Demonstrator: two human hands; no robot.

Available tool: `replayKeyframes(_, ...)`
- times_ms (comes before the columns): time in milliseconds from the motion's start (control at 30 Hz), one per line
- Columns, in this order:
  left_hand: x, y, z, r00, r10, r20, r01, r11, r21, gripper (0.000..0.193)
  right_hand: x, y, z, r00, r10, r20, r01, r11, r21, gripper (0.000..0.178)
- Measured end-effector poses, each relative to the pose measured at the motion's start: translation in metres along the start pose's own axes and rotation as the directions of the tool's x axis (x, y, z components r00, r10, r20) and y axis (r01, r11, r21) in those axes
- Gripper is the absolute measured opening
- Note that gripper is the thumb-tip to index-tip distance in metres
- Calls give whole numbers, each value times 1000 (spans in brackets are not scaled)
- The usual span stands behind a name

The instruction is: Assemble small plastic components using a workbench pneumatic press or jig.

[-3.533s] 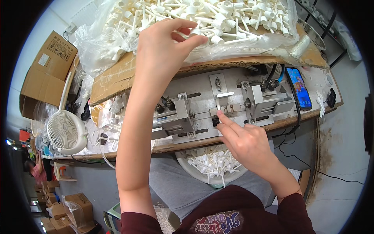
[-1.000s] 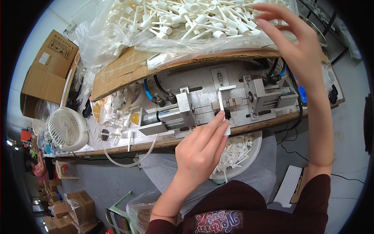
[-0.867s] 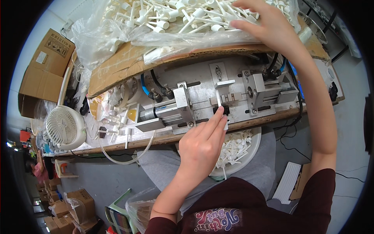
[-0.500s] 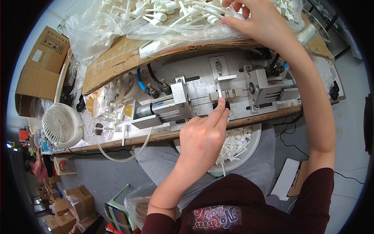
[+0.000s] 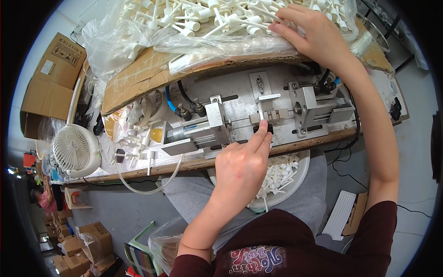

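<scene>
The person's left hand [image 5: 242,168] lies palm down at the front of a metal fixture [image 5: 242,108], its index and middle fingers straight and pressed together; the index fingertip touches a slim white stick [image 5: 260,111], which lies in the middle of the fixture, its far end by a small metal bracket [image 5: 267,97]; the thumb is hidden, so one cannot tell whether this hand also pinches the stick from below.

The right hand [image 5: 320,37] is at the near edge of a heap of white capped sticks [image 5: 254,25], with thumb and index finger curved toward each other around the end of a white piece; whether they pinch it cannot be told.

The heap lies in clear plastic film [image 5: 221,44] over a sheet of cardboard [image 5: 134,83], behind and above the fixture; a metal cylinder unit [image 5: 198,131] stands to the left of the white stick, and a second metal unit [image 5: 318,108] to its right; all this is on a wood-edged desk [image 5: 198,165].

Below the desk's edge, a pale round basin [image 5: 307,168] with more white pieces [image 5: 281,173] sits at the person's lap, partly covered by the left hand; a white fan [image 5: 76,150] stands at the desk's left end; a clear tube [image 5: 147,191] loops down in front.
</scene>
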State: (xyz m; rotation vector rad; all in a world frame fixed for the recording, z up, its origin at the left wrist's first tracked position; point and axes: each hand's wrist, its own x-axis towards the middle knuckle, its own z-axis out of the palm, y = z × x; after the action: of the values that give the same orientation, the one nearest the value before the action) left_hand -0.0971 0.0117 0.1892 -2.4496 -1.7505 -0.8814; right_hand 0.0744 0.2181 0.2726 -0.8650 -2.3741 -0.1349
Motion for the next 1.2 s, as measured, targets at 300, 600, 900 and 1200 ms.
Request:
replayKeyframes(300, -1, -3, 2, 999, 36, -13, -36, 999, 25, 26, -10, 16, -15, 854, 492, -169, -381, 813, 440, 22)
replayKeyframes(600, -12, 17, -26, 1000, -25, -7, 21, 950, -311, 37, -67, -83, -15, 689, 665, 290, -396, 10, 918, 33)
replayKeyframes(900, -14, 20, -13, 962, 50, -267, -144, 926, -349, 39, -135, -152, 30, 694, 640, 329, -392, -47, 919, 38)
replayKeyframes(1200, -22, 8, -4, 972, 74, -221, -169, 877, -451, 36, -154, -155, 41, 603, 573, 555, -497, -275, 823, 42)
